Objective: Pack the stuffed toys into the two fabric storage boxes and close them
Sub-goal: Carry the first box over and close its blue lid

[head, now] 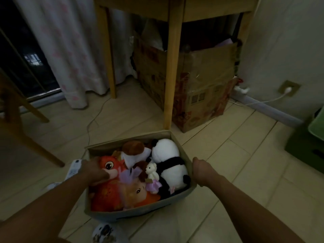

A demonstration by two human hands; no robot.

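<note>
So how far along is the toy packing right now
One fabric box already looks full: panda, orange plush, small white bear and others inside. In hand: the left hand presses the orange plush while the right hand grips the box's right rim. Left: this box is still open, and no second fabric box is clearly in view.

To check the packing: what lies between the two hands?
In the head view, the toy-filled fabric box lies between left hand and right hand; panda nearest the right.
</note>
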